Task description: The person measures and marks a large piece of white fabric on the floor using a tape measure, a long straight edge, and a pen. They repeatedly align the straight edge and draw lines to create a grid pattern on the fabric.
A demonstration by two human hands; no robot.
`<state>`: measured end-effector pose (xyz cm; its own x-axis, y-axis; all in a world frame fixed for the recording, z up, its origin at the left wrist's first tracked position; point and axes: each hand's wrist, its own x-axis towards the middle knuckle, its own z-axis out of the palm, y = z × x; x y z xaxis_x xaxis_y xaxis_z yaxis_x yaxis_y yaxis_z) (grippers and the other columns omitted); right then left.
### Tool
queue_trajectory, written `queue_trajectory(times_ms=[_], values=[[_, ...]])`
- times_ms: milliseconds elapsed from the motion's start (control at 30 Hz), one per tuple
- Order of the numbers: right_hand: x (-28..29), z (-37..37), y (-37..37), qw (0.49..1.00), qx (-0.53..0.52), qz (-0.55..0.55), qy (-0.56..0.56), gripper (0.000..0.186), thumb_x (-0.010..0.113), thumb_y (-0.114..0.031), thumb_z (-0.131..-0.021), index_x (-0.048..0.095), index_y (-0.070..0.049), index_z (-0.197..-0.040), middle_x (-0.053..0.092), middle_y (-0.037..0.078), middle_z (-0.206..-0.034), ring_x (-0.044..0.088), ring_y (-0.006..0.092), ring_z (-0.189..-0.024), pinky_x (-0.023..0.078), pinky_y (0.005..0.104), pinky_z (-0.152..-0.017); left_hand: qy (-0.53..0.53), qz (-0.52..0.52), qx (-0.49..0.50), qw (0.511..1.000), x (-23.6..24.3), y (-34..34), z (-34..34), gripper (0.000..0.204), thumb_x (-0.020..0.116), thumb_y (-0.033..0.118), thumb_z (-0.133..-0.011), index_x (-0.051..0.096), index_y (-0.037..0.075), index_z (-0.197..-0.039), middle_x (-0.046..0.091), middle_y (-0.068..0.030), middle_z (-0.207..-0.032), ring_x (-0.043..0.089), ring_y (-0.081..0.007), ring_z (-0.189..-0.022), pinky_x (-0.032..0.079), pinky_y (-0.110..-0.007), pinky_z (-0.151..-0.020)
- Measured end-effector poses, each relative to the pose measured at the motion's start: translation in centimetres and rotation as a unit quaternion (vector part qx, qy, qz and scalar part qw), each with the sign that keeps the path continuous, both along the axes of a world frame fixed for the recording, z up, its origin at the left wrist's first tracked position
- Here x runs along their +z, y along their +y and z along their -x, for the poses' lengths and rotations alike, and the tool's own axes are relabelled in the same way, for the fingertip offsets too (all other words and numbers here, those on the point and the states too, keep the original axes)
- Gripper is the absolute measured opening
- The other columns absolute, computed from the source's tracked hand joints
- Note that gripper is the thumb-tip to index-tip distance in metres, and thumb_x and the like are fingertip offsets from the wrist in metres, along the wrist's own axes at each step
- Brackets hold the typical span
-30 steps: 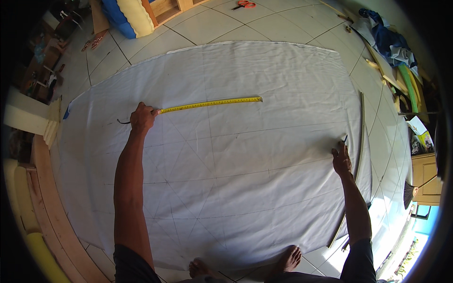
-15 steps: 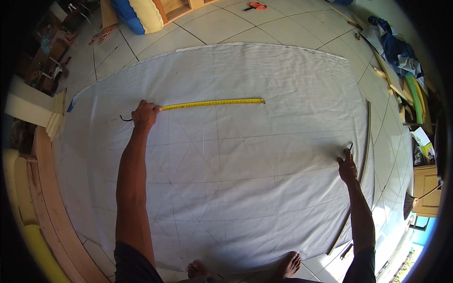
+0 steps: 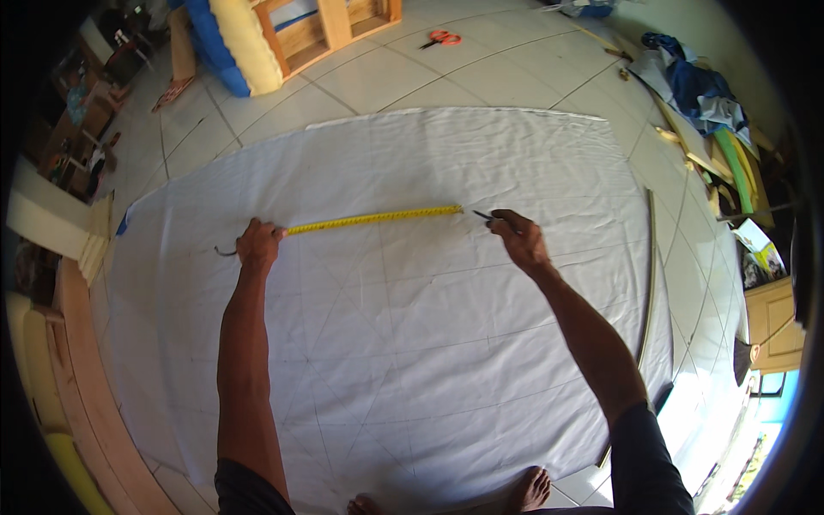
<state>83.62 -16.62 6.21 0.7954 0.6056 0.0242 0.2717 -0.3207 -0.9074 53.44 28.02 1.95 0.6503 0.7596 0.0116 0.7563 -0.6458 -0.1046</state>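
Observation:
A large white fabric sheet point(image 3: 343, 378) lies on the floor, marked with thin drawn lines. Across its upper half stretches a yellow tape measure point(image 3: 373, 220). My left hand point(image 3: 259, 244) is closed on the tape's left end; the case is hidden in the grip, and a dark strap point(image 3: 225, 252) shows beside it. Close to the tape's right tip, my right hand point(image 3: 520, 240) pinches a dark pen point(image 3: 482, 215), its point aimed toward that tip. Whether the pen touches the fabric, I cannot tell.
A long thin rod point(image 3: 650, 275) lies along the sheet's right edge. Orange-handled scissors point(image 3: 444, 39) rest on the tiles beyond the far edge. Wooden frames with foam point(image 3: 257, 51) stand at far left. Fabric and foam scraps point(image 3: 699, 86) are heaped at far right.
My right hand has swung from the sheet's right side up and left to the tape's tip, carrying the pen. The left hand keeps hold of the tape; the whole view has shifted slightly.

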Motion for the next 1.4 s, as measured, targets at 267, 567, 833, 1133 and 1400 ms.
queue_trajectory(times_ms=[267,567,833,1133,1400], values=[[-1.8,-0.4,2.9,0.996,-0.028,0.056,-0.057,0.035,0.063,-0.029,-0.095,0.075,-0.006,-0.119,0.077,0.013,-0.095,0.071,0.0194,-0.084,0.055,0.0339,-0.079,-0.002,0.047,0.033,0.998,0.5,-0.4,-0.4,0.037,0.065,0.051,-0.097,0.076,0.015,-0.101,0.062,-0.0073,-0.111,0.069,-0.0270,-0.100,0.055,-0.048,-0.085],[3.8,-1.9,3.5,0.943,0.086,0.103,-0.306,0.025,0.066,-0.017,-0.090,0.076,-0.007,-0.110,0.077,0.014,-0.091,0.074,0.0350,-0.077,0.059,0.0427,-0.071,-0.009,0.037,0.030,0.999,1.0,-1.2,-0.5,0.037,0.066,0.050,-0.097,0.076,0.015,-0.100,0.062,-0.0082,-0.112,0.068,-0.0288,-0.100,0.055,-0.049,-0.084],[3.9,2.8,-9.2,0.989,-0.098,0.071,-0.084,0.025,0.066,-0.012,-0.100,0.071,0.002,-0.120,0.077,0.014,-0.100,0.073,0.0147,-0.086,0.058,0.0299,-0.076,-0.007,0.038,0.015,0.999,0.7,-0.5,-0.2,0.035,0.065,0.049,-0.098,0.077,0.016,-0.104,0.062,-0.0086,-0.117,0.069,-0.0290,-0.105,0.055,-0.050,-0.087],[-1.3,3.3,-1.0,0.991,-0.017,0.004,-0.134,0.032,0.067,-0.025,-0.099,0.071,-0.007,-0.124,0.076,0.019,-0.101,0.077,0.0289,-0.090,0.059,0.0378,-0.075,-0.016,0.047,0.013,0.999,-0.3,0.9,-0.3,0.037,0.066,0.050,-0.097,0.077,0.015,-0.103,0.062,-0.0101,-0.116,0.069,-0.0311,-0.103,0.056,-0.051,-0.088],[-1.6,3.1,2.7,0.991,-0.048,0.060,-0.105,0.031,0.063,-0.025,-0.099,0.072,-0.008,-0.124,0.073,0.020,-0.086,0.074,0.0277,-0.077,0.056,0.0396,-0.071,0.011,0.033,0.023,0.999,-0.2,0.4,-0.5,0.037,0.065,0.052,-0.097,0.077,0.017,-0.104,0.062,-0.0078,-0.116,0.070,-0.0290,-0.101,0.055,-0.050,-0.087]])
